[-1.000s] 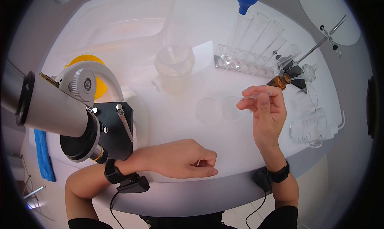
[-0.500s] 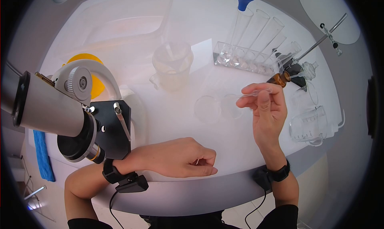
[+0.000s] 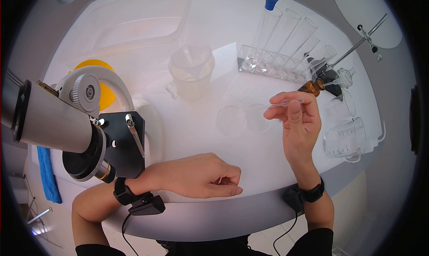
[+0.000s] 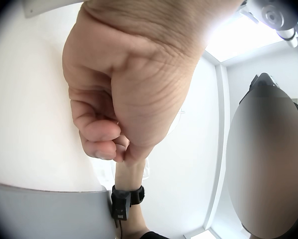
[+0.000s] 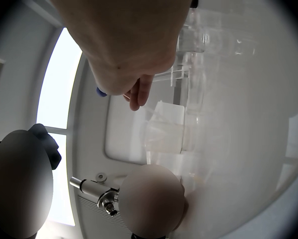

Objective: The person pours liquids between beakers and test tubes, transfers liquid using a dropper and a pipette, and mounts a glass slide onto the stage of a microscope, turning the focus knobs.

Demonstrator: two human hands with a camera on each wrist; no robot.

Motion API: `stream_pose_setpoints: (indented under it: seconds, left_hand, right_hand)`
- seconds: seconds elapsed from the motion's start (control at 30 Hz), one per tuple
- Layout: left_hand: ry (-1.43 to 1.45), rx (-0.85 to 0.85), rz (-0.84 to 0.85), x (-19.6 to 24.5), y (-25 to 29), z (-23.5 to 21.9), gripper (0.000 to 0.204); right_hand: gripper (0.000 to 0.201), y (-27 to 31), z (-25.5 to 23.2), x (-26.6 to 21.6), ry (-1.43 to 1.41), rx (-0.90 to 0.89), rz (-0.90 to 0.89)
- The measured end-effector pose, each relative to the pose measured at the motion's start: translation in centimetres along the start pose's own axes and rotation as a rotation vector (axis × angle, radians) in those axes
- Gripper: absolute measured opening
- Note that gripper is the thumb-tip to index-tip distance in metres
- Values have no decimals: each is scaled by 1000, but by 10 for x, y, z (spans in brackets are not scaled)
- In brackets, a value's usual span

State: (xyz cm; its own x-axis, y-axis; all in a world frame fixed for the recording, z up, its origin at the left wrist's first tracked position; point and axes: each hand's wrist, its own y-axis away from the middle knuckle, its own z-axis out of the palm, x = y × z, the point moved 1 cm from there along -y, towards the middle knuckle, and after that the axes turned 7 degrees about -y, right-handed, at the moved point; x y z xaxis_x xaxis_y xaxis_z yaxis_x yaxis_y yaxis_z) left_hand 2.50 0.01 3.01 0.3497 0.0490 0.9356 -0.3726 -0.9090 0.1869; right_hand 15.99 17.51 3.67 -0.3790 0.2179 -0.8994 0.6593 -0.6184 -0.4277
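Observation:
In the head view my right hand (image 3: 298, 128) is raised above the table, pinching a thin clear dropper (image 3: 279, 105) between thumb and fingers. Its tip points left, over one of two faint clear round discs (image 3: 231, 121). Behind that hand lies a brown glass bottle (image 3: 312, 87), tilted, its mouth beside a clear glass piece. My left hand (image 3: 203, 175) rests at the table's front, fingers loosely curled, holding nothing visible. The left wrist view shows this left hand (image 4: 126, 84) with thumb near the curled fingertips. In the right wrist view the right hand (image 5: 129, 50) hides the dropper.
A microscope (image 3: 58, 117) stands at left beside a blue cloth (image 3: 48, 173). Toward the back are a plastic tub (image 3: 134, 39), a clear jug (image 3: 191, 75) and a rack (image 3: 268, 69) of glass tubes. A glass beaker (image 3: 344, 140) and metal stand rod (image 3: 357, 44) are at right.
The head view has shifted slightly, moving the table objects a little up and left in it. Both hands keep nearly the same pose, the right one still pinching the dropper.

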Motion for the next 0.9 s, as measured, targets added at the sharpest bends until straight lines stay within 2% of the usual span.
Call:
stream_pose_setpoints:
  seconds: [0.4,0.6,0.73,0.83,0.9]
  left_hand:
    - [-10,-2,-13,1,0,0,32]
    - [-18,-4,-22,2,1,-1,30]
    - [-48,-11,-48,1,0,-1,28]
    - [-43,-15,-55,2,1,-1,27]
    - [-46,-16,-56,3,1,-1,27]
  right_hand:
    - [24,0,-2,-5,-40,30,-27]
    - [25,-5,-14,-14,-48,76,-100]
    - [25,-14,-40,-30,-31,187,-174]
    - [25,-24,-71,-45,-48,390,-288]
    - [25,-30,-88,-50,-38,429,-315]
